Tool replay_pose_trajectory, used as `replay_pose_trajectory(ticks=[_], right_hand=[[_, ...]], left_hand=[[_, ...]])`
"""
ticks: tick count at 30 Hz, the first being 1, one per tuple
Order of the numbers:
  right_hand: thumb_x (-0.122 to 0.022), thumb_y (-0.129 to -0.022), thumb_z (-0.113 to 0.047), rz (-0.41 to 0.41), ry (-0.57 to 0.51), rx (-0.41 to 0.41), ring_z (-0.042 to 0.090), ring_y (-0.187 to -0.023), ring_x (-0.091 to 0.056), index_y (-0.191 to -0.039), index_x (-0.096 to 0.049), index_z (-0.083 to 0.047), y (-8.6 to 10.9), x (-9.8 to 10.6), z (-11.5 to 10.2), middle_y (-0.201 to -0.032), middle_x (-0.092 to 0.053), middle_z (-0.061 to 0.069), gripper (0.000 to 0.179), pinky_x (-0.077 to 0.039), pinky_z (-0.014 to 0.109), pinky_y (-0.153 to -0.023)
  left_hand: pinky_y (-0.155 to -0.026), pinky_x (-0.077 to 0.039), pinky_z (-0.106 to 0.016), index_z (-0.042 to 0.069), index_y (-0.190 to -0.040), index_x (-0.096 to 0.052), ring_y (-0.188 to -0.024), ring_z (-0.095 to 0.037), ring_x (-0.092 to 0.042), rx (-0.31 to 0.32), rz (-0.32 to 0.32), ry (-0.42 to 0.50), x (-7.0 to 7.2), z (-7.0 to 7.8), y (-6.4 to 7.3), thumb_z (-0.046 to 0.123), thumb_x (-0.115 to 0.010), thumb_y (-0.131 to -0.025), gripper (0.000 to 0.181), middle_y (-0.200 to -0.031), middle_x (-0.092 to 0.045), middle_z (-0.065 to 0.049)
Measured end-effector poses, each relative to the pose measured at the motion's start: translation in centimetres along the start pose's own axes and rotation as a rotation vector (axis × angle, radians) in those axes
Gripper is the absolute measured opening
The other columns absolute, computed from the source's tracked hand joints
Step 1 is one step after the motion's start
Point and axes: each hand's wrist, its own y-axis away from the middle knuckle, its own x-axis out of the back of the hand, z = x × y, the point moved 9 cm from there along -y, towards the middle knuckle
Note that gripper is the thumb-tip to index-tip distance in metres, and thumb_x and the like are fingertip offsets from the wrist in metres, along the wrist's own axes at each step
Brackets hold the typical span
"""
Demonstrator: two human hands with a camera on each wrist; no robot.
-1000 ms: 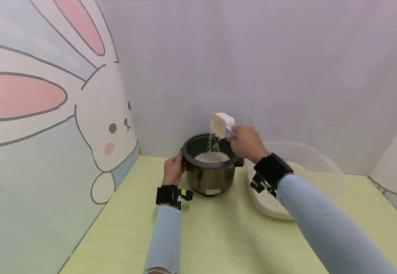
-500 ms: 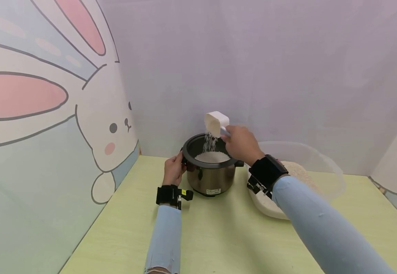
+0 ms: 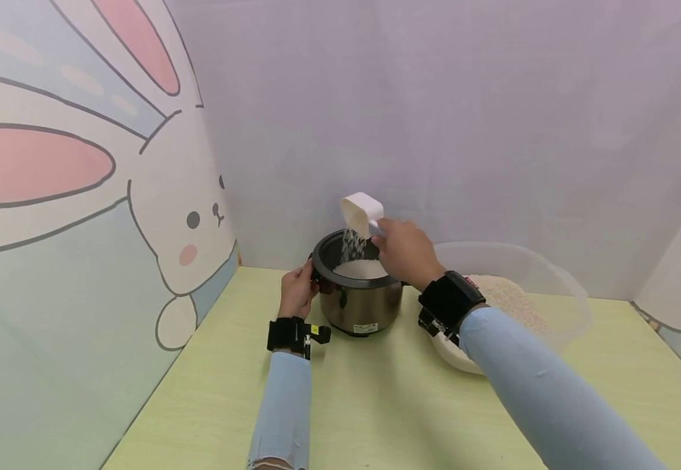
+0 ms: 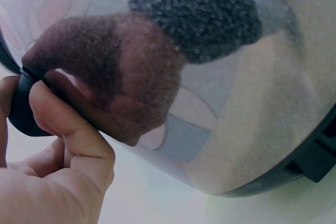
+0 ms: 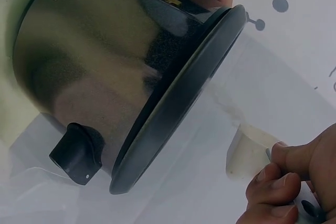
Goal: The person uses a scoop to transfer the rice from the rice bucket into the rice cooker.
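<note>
A rice cooker (image 3: pixel 359 307) with a shiny brown metal body and black rim stands on the table, white rice (image 3: pixel 361 269) inside it. My left hand (image 3: pixel 298 292) grips its black side handle (image 4: pixel 26 106), thumb on top in the left wrist view. Above the rim, my right hand (image 3: pixel 407 251) holds a white measuring scoop (image 3: pixel 364 210) by its grey-blue handle. The scoop is tipped to the left, and grains (image 3: pixel 352 245) fall from it into the cooker. In the right wrist view, fingers curl round the scoop's handle, and the cooker's other handle (image 5: pixel 77 153) shows.
A clear plastic tub (image 3: pixel 578 307) with more rice (image 3: pixel 507 301) stands right of the cooker, partly behind my right forearm. The table (image 3: pixel 352 405) is pale green. A pale wall rises close behind, and a rabbit-print panel (image 3: pixel 81 294) borders the left.
My right hand and the tipped scoop have moved left over the cooker, and the falling grains have shifted left with them. The left hand and the cooker have stayed in place.
</note>
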Motion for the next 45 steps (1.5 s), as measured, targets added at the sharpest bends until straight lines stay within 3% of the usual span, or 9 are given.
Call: replay_pose_trajectory(ticks=[15, 22, 33, 41, 45], right_hand=[[-0.06, -0.104, -0.014, 0.021, 0.064, 0.014, 0.036, -0.085, -0.069, -0.128, -0.061, 0.002, 0.4, -0.2, -0.3, -0.103, -0.071, 0.022, 0.028, -0.053, 0.049, -0.071], [-0.062, -0.103, -0.012, 0.037, 0.097, 0.032, 0.035, -0.08, -0.068, -0.125, -0.06, 0.002, 0.8, -0.4, 0.1, -0.097, -0.07, 0.022, 0.026, -0.051, 0.048, -0.065], [-0.063, -0.102, -0.011, 0.069, 0.152, 0.057, 0.036, -0.076, -0.068, -0.117, -0.06, 0.001, 1.4, -0.9, 1.0, -0.089, -0.069, 0.02, 0.02, -0.051, 0.048, -0.061], [-0.069, -0.099, -0.013, 0.116, 0.338, 0.171, 0.034, -0.068, -0.066, -0.117, -0.062, -0.001, 2.3, -1.4, 1.0, -0.078, -0.064, 0.016, 0.022, -0.05, 0.046, -0.05], [-0.069, -0.099, -0.012, 0.124, 0.366, 0.188, 0.034, -0.068, -0.066, -0.12, -0.062, -0.001, 2.6, -1.7, 1.5, -0.079, -0.064, 0.016, 0.025, -0.051, 0.046, -0.051]], left_hand=[[-0.067, -0.051, -0.028, 0.003, -0.085, -0.068, -0.061, -0.013, -0.047, 0.003, -0.013, -0.004, 0.1, 0.1, -0.1, 0.024, -0.062, -0.105, 0.03, -0.091, -0.056, -0.008], [-0.061, -0.048, -0.023, 0.004, -0.085, -0.068, -0.062, -0.011, -0.048, -0.006, 0.027, 0.012, 0.9, -2.4, -2.7, 0.032, -0.065, -0.103, 0.033, -0.09, -0.055, -0.005], [-0.06, -0.048, -0.022, 0.003, -0.084, -0.066, -0.063, -0.011, -0.05, -0.007, 0.039, 0.013, 0.6, -2.5, -2.7, 0.031, -0.064, -0.104, 0.034, -0.091, -0.055, -0.005], [-0.06, -0.049, -0.022, 0.003, -0.083, -0.066, -0.064, -0.011, -0.051, -0.008, 0.024, 0.009, 0.3, -2.6, -2.5, 0.032, -0.064, -0.103, 0.035, -0.089, -0.054, -0.005], [-0.061, -0.049, -0.022, 0.004, -0.084, -0.067, -0.064, -0.011, -0.051, -0.006, 0.02, 0.012, 0.2, -2.6, -2.6, 0.032, -0.064, -0.103, 0.035, -0.089, -0.054, -0.005]])
